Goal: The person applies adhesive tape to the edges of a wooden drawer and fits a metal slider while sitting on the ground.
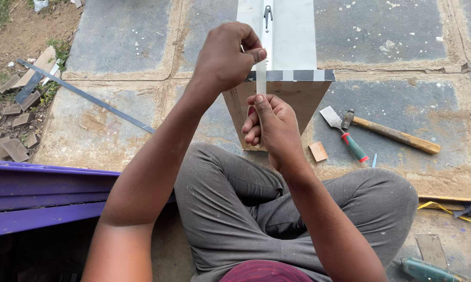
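I sit cross-legged on a stone floor with a tall white-faced wooden panel [293, 31] standing on edge in front of me. A thin white strip [261, 78] runs upright between my hands, against the panel's near end. My left hand [226, 55] pinches the strip's top between thumb and fingers. Below it, my right hand [269, 125] grips the strip's lower part with the thumb pointing up. A metal latch slot [267, 15] shows on the panel's white face.
A wooden-handled hammer [392, 133], a red-and-green-handled chisel [345, 133] and a small wood block [318, 151] lie to the right. A long metal strip [84, 95] lies at left near rubble. Purple boards [37, 196] sit by my left knee; a green tool [428, 270] is at bottom right.
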{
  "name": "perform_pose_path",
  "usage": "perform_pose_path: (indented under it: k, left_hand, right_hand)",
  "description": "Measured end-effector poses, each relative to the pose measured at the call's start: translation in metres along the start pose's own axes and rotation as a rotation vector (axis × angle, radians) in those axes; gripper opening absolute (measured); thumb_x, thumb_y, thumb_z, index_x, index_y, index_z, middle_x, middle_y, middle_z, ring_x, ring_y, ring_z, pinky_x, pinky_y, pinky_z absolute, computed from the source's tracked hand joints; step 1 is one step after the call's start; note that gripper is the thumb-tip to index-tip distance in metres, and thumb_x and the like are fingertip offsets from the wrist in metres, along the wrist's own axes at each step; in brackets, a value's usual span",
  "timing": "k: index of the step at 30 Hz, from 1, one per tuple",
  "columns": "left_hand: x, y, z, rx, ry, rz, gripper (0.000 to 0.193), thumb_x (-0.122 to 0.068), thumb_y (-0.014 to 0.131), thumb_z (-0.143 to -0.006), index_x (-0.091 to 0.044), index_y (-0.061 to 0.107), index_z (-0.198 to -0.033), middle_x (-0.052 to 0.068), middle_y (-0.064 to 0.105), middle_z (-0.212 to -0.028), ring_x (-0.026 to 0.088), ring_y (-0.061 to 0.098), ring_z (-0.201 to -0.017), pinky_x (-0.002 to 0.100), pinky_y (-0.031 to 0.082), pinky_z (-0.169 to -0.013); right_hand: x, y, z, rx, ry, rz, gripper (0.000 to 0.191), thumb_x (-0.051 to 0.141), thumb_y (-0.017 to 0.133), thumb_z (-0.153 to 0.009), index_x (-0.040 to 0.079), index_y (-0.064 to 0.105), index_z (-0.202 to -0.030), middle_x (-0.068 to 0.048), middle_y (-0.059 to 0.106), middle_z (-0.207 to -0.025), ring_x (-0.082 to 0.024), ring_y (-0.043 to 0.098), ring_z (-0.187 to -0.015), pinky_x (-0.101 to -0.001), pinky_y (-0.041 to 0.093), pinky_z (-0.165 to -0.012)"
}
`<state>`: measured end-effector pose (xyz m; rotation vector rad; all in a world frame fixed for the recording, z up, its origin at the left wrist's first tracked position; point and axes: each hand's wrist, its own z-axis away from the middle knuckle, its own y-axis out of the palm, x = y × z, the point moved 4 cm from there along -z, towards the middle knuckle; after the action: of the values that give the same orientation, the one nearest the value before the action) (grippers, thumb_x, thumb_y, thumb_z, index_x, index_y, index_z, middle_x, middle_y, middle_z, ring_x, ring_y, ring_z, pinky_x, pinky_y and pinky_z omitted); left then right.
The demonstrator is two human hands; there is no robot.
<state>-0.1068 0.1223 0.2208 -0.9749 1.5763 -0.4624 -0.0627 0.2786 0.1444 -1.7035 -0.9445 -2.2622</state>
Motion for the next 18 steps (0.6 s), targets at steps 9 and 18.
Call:
perform_pose_path:
  k: [9,18]
  left_hand:
    - [0.003,0.012,-0.043,0.575,-0.163,-0.287,0.031,-0.036,0.085,-0.082,-0.011,0.077,-0.099,0.009,0.076,-0.084,0.018,0.072,-0.072,0.034,0.058,-0.063]
    - [-0.009,0.012,-0.040,0.487,0.070,-0.169,0.028,-0.030,0.087,-0.080,-0.006,0.077,-0.090,0.009,0.077,-0.081,0.017,0.074,-0.069,0.034,0.060,-0.065]
  right_hand:
    - [-0.021,-0.006,-0.022,-0.072,0.001,-0.094,0.032,0.031,0.050,-0.109,0.002,0.064,-0.102,-0.006,0.064,-0.062,-0.006,0.055,-0.040,-0.0194,0.038,-0.035]
    - [-0.026,-0.015,-0.026,-0.094,-0.039,-0.147,0.033,0.032,0.055,-0.107,0.002,0.068,-0.100,-0.005,0.064,-0.062,-0.006,0.055,-0.042,-0.0197,0.037,-0.037]
